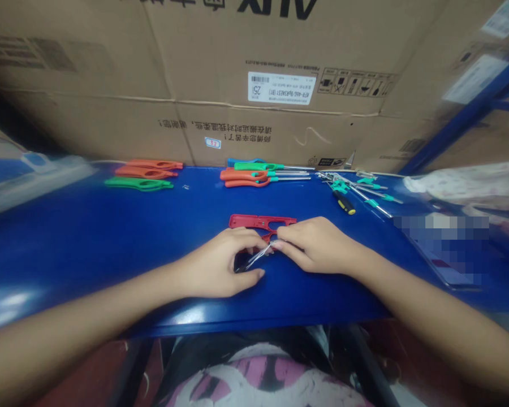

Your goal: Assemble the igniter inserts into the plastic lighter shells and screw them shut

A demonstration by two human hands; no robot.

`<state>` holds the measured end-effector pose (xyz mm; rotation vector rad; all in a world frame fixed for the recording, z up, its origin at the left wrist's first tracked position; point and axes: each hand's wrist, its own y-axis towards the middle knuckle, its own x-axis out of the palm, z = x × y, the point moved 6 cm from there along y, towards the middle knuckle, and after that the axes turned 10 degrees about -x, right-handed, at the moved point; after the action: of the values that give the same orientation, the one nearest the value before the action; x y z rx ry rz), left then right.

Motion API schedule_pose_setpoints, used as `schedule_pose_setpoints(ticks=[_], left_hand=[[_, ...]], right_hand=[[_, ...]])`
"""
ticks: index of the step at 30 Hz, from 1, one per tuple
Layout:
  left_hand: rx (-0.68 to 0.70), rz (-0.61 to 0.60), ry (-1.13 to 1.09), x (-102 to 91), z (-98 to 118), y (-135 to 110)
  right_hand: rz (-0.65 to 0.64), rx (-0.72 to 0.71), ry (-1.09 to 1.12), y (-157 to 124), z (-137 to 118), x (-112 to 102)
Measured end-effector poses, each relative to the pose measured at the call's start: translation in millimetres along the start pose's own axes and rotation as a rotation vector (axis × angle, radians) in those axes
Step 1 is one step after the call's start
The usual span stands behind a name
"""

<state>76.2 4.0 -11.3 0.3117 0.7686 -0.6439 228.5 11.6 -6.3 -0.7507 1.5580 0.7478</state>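
Note:
Both my hands meet over the middle of the blue table (110, 237). My left hand (220, 265) is curled around a small dark part with thin white wires (258, 255) running from it. My right hand (314, 243) pinches the other end of those wires between thumb and fingers. Just behind my fingers lies a red plastic lighter shell half (258, 221), flat on the table and partly covered by my right hand.
Orange and green shell halves (146, 172) lie at the back left. Assembled orange and green lighters with metal tubes (258, 174) lie at the back centre. A black-and-yellow screwdriver (344, 202) and several metal tubes with green fittings (371, 189) lie at the right. Cardboard boxes (254, 79) wall the back.

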Motion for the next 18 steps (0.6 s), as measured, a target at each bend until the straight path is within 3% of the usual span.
schedule_pose_setpoints(ticks=[6,18], left_hand=[[0.059,0.008,0.038,-1.5,-1,0],[-0.075,0.196,-0.075,-20.8,-23,6]], right_hand=[[-0.039,-0.013,-0.007,-2,4,3],[-0.012,0.06,0.063,-10,39,0]])
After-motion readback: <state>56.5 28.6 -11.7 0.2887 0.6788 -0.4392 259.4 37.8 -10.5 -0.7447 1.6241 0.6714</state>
